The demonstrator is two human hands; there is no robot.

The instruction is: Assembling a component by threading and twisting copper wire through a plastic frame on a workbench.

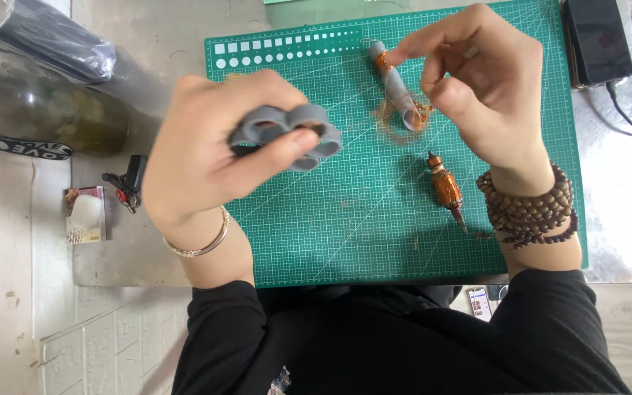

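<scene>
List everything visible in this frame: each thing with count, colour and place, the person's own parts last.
cutting mat: 1, green, centre of table
grey rings: cluster, grey, held in left hand
grey tube with copper wire: 1, grey and copper, upper mat
copper-wound rotor: 1, copper, on the mat's right side
glass bottle: 1, dark clear, far left
small box: 1, white and red, left table edge
black device: 1, top right
left hand: silver bangle on the wrist
right hand: brown bead bracelets on the wrist, fingers pinched together above the tube

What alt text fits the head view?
Over a green cutting mat, the left hand holds a grey clover-shaped piece while the right hand pinches thin copper wire above a grey tube. A copper-wound motor rotor lies on the mat nearby.
</scene>
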